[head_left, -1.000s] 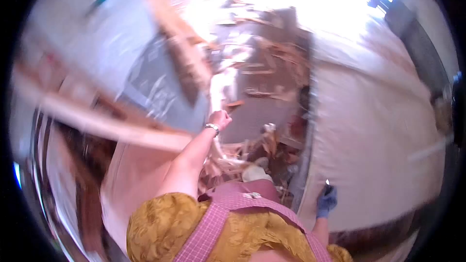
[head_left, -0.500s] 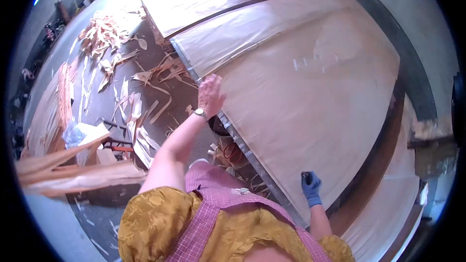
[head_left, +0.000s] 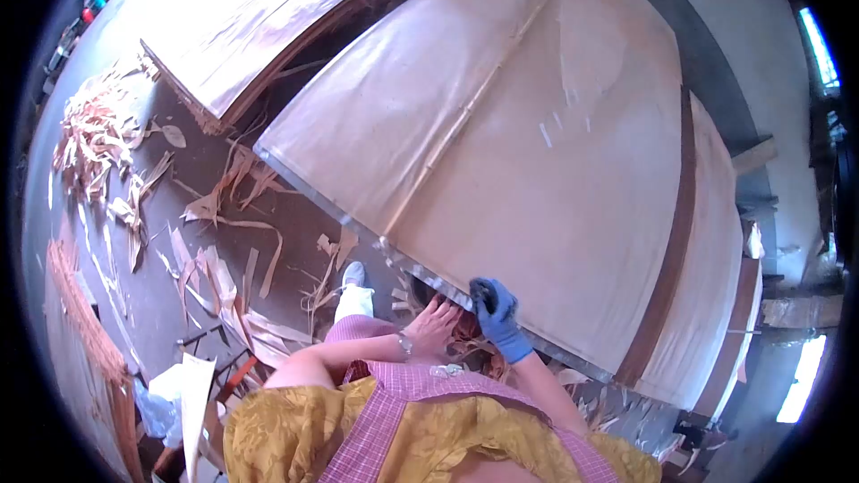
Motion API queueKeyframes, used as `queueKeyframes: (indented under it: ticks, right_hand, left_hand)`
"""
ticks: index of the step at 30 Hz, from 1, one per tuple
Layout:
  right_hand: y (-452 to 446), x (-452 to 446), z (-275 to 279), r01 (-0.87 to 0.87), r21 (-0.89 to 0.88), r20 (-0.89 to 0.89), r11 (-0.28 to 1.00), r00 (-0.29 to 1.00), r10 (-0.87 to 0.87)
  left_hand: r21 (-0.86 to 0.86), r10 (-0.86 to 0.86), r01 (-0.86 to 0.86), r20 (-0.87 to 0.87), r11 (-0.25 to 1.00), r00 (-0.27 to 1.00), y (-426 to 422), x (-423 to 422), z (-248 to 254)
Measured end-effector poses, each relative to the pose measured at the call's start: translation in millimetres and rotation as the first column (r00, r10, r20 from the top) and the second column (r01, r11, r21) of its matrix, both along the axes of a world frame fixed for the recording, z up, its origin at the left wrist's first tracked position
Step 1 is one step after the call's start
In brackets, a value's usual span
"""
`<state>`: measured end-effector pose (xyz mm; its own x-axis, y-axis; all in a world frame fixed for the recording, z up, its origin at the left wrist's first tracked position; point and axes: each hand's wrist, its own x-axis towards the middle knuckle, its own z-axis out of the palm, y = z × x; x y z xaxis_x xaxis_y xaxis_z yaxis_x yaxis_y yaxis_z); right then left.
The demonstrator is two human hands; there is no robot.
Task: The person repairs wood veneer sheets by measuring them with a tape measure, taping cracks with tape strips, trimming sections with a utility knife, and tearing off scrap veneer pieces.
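Observation:
A large pale sheet (head_left: 537,152) covers a wide surface in front of me, with a raised crease running across it and a grey front edge. My left hand (head_left: 432,326) is bare, with a watch at the wrist. It lies low at that edge, fingers apart and pointing forward, with nothing seen in it. My right hand (head_left: 497,313) wears a blue glove and is closed on a small dark object (head_left: 484,292) just at the sheet's edge. What that object is, I cannot make out.
Another pale stack (head_left: 233,27) stands at the upper left. Torn strips (head_left: 98,134) lie in a heap on the grey floor (head_left: 210,107), with more scattered nearby. A clear plastic bag (head_left: 159,411) is at the lower left. More sheets (head_left: 693,259) are at the right.
The view has turned towards the large sheet. My left hand has come back from the sheet's edge towards my body. My right hand has moved left, near it, still holding the dark object.

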<state>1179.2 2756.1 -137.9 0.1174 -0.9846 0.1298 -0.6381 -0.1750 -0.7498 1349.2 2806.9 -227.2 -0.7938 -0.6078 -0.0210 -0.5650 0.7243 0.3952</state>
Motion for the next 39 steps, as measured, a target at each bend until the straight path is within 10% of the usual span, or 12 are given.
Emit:
queueKeyframes:
  ticks: [3, 8, 13, 19, 21, 25, 26, 30, 33, 39]
  right_hand:
    - [-57, 72, -5, 0.060, -0.081, -0.120, 0.995, 0.990, -0.070]
    - [-124, 139, -14, 0.270, 0.263, -0.360, 0.926, 0.918, -0.165]
    - [-129, 147, -41, 0.307, 0.354, -0.305, 0.883, 0.931, -0.201]
    - [-130, 157, -31, 0.373, 0.441, -0.258, 0.816, 0.924, -0.283]
    - [-134, 157, -40, 0.369, 0.406, -0.242, 0.836, 0.926, -0.291]
    - [-126, 127, -96, 0.403, 0.379, 0.110, 0.833, 0.874, -0.473]
    - [-119, 113, -108, 0.307, 0.495, 0.556, 0.813, 0.607, -0.568]
    - [-95, 44, -49, 0.371, 0.522, 0.397, 0.768, 0.692, -0.604]
    - [-104, 40, -78, 0.408, 0.094, 0.167, 0.908, 0.893, -0.419]
    - [-132, 60, -22, 0.176, 0.322, 0.011, 0.930, 0.982, -0.189]
  left_hand:
    - [0.271, -0.107, 0.054, 0.183, 0.961, 0.977, -29, 5, -41]
    - [0.076, -0.063, 0.066, -0.050, 0.995, 0.997, -40, 34, -76]
    - [0.301, 0.258, -0.161, -0.319, 0.940, 0.912, -64, 147, -12]
    - [-0.159, 0.774, -0.793, -0.173, 0.588, 0.609, -205, 263, 49]
    - [-0.613, 0.795, -0.739, -0.285, 0.277, 0.535, -263, 282, 20]
    - [-0.395, 0.960, -0.885, -0.022, 0.247, 0.278, -306, 291, -23]
    - [-0.285, 0.960, -0.917, 0.112, 0.280, 0.258, -307, 284, 3]
    - [-0.162, 0.938, -0.927, 0.139, 0.337, 0.317, -305, 249, 55]
    - [-0.152, 0.939, -0.929, -0.013, 0.337, 0.343, -319, 232, 43]
    - [0.146, 0.899, -0.890, -0.155, 0.431, 0.410, -325, 186, 121]
